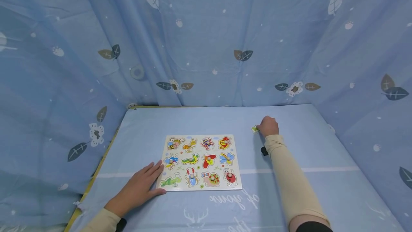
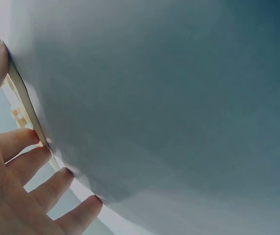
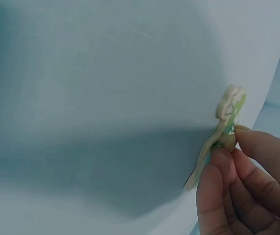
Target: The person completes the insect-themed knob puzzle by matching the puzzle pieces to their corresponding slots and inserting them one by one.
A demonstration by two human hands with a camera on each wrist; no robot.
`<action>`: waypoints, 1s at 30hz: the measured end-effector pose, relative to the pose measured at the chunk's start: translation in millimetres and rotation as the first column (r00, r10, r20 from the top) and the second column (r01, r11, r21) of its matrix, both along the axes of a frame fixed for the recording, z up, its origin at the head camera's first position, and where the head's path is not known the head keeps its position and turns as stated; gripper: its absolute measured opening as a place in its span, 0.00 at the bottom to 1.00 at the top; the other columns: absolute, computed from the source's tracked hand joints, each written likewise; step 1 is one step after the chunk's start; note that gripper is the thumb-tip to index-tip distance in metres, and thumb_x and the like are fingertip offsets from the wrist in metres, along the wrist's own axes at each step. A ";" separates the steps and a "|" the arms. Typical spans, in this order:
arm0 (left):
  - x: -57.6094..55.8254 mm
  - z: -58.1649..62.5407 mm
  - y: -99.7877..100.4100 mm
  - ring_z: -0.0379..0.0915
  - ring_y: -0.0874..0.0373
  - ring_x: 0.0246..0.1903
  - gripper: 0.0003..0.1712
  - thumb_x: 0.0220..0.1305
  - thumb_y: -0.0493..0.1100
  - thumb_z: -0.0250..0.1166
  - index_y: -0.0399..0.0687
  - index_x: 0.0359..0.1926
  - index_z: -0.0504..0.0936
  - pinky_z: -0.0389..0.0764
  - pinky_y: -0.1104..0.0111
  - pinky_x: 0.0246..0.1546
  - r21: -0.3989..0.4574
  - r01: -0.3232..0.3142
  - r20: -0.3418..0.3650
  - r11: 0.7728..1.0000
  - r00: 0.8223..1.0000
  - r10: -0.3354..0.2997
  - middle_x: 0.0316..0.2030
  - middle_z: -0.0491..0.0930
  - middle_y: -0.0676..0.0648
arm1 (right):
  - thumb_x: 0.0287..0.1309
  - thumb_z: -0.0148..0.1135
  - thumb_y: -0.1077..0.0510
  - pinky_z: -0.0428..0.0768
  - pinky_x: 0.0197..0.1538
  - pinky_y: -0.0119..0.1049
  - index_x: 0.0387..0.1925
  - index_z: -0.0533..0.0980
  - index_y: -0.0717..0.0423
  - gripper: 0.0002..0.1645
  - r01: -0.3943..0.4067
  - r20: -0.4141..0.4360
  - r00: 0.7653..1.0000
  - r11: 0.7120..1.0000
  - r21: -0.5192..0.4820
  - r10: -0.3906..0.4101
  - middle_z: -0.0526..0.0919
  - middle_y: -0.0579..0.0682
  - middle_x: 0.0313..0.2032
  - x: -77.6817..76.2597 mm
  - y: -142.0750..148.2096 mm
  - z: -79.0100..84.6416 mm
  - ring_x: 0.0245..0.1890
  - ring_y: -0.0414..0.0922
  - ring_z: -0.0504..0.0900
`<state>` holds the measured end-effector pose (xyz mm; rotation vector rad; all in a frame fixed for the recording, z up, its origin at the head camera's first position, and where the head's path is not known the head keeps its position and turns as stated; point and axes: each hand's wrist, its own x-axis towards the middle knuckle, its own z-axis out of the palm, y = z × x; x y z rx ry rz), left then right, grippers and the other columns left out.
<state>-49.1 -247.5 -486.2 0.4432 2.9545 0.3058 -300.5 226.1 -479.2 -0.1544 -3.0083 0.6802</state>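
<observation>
A wooden peg puzzle board (image 1: pixel 198 169) with colourful insect pieces lies flat on the cloth-covered table. My left hand (image 1: pixel 140 189) rests at the board's left edge, fingers extended, thumb by its near corner. In the left wrist view the left hand's fingertips (image 2: pixel 93 200) touch down along the board's rim (image 2: pixel 27 103). To the right of the board, my right hand (image 1: pixel 269 126) pinches the knob of a green puzzle piece (image 1: pixel 254 129) between thumb and fingers. Up close in the right wrist view, that puzzle piece (image 3: pixel 235 107) is tilted, its cut edge showing; part of it hides behind the fingers.
A pale blue cloth (image 1: pixel 309 189) with white lettering covers the table. Blue patterned curtains (image 1: pixel 206 38) hang behind and at both sides. On the board, the grasshopper picture (image 1: pixel 171 180) at the near left has no visible knob, while other insects carry knobs.
</observation>
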 end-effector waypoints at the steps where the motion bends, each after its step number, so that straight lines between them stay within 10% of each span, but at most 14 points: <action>1: -0.1 -0.2 0.1 0.61 0.36 0.76 0.54 0.61 0.75 0.63 0.43 0.76 0.68 0.70 0.42 0.71 -0.001 0.003 -0.002 1.000 1.000 -0.003 0.78 0.63 0.43 | 0.61 0.70 0.62 0.89 0.44 0.56 0.38 0.85 0.73 0.13 -0.006 -0.001 1.000 1.000 -0.006 0.006 0.89 0.69 0.38 0.3 0.2 0.4 0.37 0.63 0.89; 17: -0.4 -0.6 2.1 0.61 0.36 0.76 0.55 0.61 0.74 0.64 0.43 0.76 0.68 0.70 0.43 0.72 -0.024 0.005 0.002 1.000 1.000 -0.005 0.78 0.64 0.42 | 0.64 0.68 0.66 0.88 0.45 0.44 0.45 0.88 0.64 0.10 -0.279 0.074 0.956 0.958 -0.067 0.284 0.90 0.61 0.45 11.7 -7.5 -1.2 0.42 0.51 0.87; 30: -0.3 -1.8 1.0 0.61 0.35 0.75 0.55 0.60 0.76 0.63 0.42 0.76 0.68 0.70 0.41 0.71 -0.008 -0.004 -0.012 1.000 1.000 0.004 0.78 0.64 0.42 | 0.63 0.71 0.64 0.88 0.43 0.39 0.44 0.89 0.59 0.09 -0.438 -0.026 0.899 0.897 -0.057 0.437 0.90 0.55 0.43 37.0 -30.3 3.7 0.40 0.45 0.87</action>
